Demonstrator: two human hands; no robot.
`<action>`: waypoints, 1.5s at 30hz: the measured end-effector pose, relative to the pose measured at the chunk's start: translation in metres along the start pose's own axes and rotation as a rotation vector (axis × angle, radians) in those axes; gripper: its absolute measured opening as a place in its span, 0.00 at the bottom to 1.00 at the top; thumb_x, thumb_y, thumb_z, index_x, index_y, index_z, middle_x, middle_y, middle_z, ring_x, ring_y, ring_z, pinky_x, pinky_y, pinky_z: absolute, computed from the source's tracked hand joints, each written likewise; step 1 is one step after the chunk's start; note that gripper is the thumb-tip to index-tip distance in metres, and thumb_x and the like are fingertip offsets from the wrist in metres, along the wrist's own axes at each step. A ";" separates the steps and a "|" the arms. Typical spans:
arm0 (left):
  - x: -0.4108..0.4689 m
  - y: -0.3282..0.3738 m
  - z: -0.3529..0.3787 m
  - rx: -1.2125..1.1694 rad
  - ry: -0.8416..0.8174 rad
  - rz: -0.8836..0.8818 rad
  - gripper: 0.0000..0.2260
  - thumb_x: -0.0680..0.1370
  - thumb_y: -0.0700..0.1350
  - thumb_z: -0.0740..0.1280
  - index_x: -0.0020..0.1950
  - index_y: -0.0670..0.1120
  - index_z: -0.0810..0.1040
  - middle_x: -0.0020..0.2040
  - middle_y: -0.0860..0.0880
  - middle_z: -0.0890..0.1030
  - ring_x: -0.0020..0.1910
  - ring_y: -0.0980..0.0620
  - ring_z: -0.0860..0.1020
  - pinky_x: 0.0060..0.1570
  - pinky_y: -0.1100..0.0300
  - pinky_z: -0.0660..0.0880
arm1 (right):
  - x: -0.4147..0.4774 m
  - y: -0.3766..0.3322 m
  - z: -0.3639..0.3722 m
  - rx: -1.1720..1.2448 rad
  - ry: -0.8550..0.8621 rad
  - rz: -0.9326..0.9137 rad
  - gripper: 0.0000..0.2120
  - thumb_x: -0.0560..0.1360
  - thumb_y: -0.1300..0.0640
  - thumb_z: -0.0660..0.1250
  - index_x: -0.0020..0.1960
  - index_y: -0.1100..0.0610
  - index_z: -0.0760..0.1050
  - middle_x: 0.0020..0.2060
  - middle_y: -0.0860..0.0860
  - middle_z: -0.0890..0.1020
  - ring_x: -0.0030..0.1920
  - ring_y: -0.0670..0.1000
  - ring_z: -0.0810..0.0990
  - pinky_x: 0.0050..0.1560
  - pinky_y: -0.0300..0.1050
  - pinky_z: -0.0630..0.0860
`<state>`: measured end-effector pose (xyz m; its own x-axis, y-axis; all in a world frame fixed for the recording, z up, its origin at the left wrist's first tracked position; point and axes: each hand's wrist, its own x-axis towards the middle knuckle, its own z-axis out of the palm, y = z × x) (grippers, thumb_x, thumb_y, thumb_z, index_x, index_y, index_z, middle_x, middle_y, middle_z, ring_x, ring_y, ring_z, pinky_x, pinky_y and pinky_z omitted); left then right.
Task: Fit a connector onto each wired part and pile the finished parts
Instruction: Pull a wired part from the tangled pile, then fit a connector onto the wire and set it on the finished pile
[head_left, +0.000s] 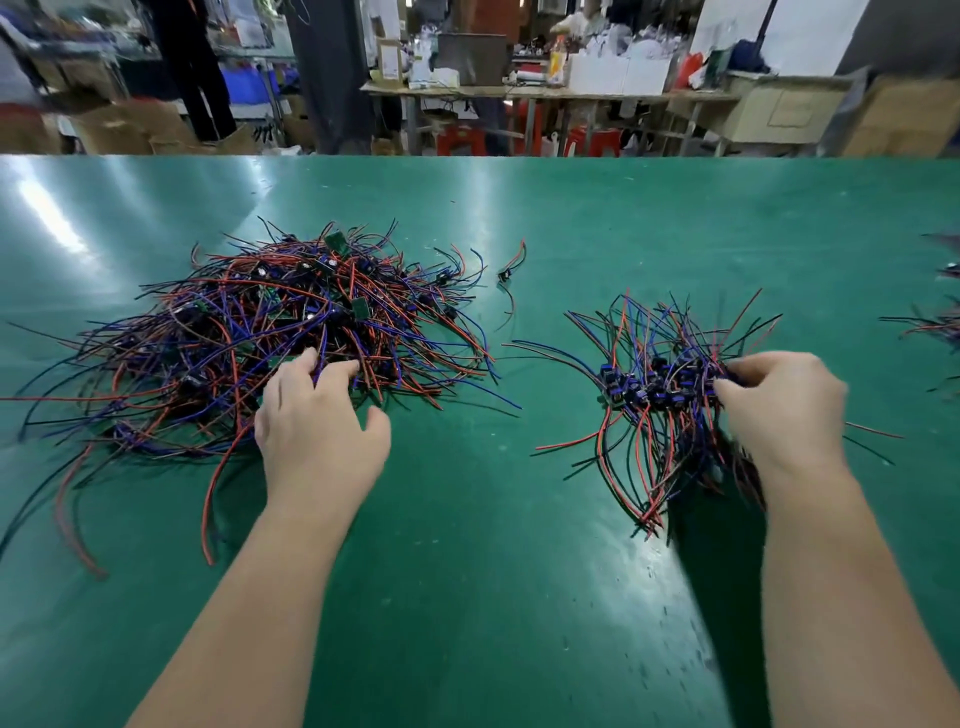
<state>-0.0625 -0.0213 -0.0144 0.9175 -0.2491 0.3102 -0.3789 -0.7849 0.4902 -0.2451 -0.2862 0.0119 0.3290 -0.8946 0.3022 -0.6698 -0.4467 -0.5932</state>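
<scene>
Green-surfaced worktable (467, 208) shows light glare (49, 213) at 10 o'clock; beyond its far edge stand a wooden workbench (545, 92) bearing white boxes (618, 73) at 1 o'clock, red plastic stools (462, 140) at 12 and cardboard cartons (130, 127) at 10.

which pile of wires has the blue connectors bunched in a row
The smaller pile at the right hand; its connectors sit side by side, while the big pile by the left hand is a loose tangle.

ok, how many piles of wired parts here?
3: big tangled pile at the left hand, smaller pile at the right hand, a third cut off at the right edge; more may be hidden.
</scene>
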 end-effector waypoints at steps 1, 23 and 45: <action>0.000 -0.002 0.002 0.059 -0.052 -0.034 0.24 0.74 0.47 0.67 0.70 0.49 0.70 0.75 0.42 0.61 0.74 0.42 0.57 0.71 0.46 0.53 | 0.001 0.002 0.002 -0.041 -0.044 0.027 0.09 0.71 0.62 0.70 0.50 0.62 0.82 0.46 0.60 0.84 0.49 0.60 0.80 0.49 0.46 0.73; -0.018 0.032 -0.010 -0.852 -0.017 0.283 0.12 0.76 0.34 0.67 0.51 0.50 0.81 0.46 0.54 0.82 0.42 0.58 0.80 0.43 0.69 0.74 | -0.046 -0.053 0.019 0.487 -0.471 -0.223 0.08 0.75 0.62 0.66 0.48 0.52 0.82 0.40 0.51 0.84 0.37 0.46 0.82 0.41 0.38 0.76; -0.043 0.059 -0.012 -1.628 -0.605 -0.102 0.24 0.67 0.40 0.68 0.62 0.53 0.72 0.57 0.48 0.76 0.38 0.57 0.81 0.31 0.66 0.77 | -0.085 -0.084 0.043 1.481 -1.030 0.236 0.06 0.64 0.60 0.69 0.36 0.58 0.84 0.30 0.51 0.81 0.28 0.44 0.78 0.33 0.35 0.75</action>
<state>-0.1263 -0.0503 0.0107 0.7112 -0.6971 0.0915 0.3035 0.4218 0.8544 -0.1880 -0.1729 0.0039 0.9441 -0.3228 -0.0663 0.1311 0.5524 -0.8232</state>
